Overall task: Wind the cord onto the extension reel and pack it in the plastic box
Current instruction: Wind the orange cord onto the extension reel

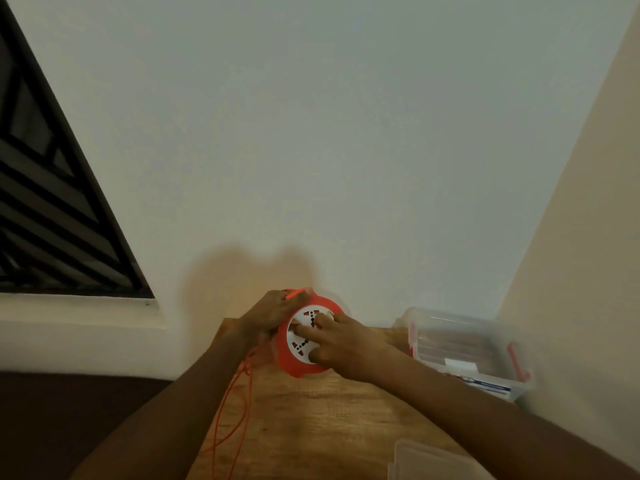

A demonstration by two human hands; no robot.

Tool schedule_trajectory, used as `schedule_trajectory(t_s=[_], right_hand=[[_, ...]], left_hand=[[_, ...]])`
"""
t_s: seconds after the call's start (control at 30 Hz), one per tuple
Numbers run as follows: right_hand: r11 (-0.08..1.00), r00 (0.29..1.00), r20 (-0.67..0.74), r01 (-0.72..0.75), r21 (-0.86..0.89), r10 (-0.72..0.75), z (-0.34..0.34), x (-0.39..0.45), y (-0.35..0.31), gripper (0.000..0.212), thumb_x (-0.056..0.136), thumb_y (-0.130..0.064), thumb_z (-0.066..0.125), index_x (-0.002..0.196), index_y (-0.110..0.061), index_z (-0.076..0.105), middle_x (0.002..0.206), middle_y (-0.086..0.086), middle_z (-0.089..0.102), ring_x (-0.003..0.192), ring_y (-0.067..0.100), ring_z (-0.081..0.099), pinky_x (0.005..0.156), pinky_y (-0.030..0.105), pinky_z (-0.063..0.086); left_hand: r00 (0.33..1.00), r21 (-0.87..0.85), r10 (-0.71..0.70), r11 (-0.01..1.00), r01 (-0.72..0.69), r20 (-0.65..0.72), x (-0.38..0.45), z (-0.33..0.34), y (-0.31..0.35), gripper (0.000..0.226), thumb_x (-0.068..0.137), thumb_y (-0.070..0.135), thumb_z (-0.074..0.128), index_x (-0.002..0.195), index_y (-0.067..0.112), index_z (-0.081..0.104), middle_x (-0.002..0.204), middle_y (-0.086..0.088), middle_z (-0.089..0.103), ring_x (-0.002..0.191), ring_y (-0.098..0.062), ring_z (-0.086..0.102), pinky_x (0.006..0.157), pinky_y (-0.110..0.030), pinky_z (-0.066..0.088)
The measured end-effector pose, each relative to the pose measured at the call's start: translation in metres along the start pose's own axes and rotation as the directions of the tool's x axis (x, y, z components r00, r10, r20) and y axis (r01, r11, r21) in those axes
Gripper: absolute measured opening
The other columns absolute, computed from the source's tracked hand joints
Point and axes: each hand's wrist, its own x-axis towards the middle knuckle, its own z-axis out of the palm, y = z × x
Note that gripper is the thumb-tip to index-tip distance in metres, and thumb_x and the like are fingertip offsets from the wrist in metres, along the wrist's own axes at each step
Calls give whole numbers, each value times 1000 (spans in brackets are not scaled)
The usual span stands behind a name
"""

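**Reel between both hands at the table's far edge**

While the reel (pixel 304 336) stands tilted on its rim at the far edge of the table (pixel 311 420), close to the wall (pixel 311 133), I have both hands on it. Its red body faces me with the white socket face turned up toward the camera, dark socket holes and small red marks showing on it.

My left hand (pixel 268 311) wraps the reel's upper left edge, fingers curled round the rim, and a short bright stretch of cord (pixel 239 389) shows at my fingertips there. My right hand (pixel 341 344) lies across the white face, fingers bent and spread over the sockets with the thumb down at the lower edge; it presses and grips the face, though the blur keeps me from telling exactly what the fingertips catch.

From under my left wrist the orange cord hangs loose, several strands running down over the left side of the table and out past the bottom of the view. How much is already wound I cannot tell.

To the right, near the reel but apart from it, the clear box (pixel 464 351) stands open on the table with red clips on its sides and a printed label on its near wall. A clear lid (pixel 426 462) lies at the table's near right corner. At far left a dark window grille (pixel 52 202) sits above a pale ledge.
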Motion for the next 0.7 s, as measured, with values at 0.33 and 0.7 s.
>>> schedule_trajectory(t_s=[0.33,0.7], right_hand=[[973,992,124,23,-229,6,-13,31,10,53,89,-44,64,138,-49,45,137,6,45,132,33,33,106,49,33],[873,890,98,-456,173,446,15,43,-1,80,90,-46,64,153,-31,17,146,17,47,125,39,52,110,55,33]], left_hand=[[996,-199,-75,977,82,42,17,-12,-9,50,89,57,72,111,13,78,105,-16,82,103,-42,77,96,-55,62],[993,-363,-23,932,-22,-118,26,-3,-15,63,78,67,71,114,15,76,101,-7,84,88,-29,82,77,-43,67]])
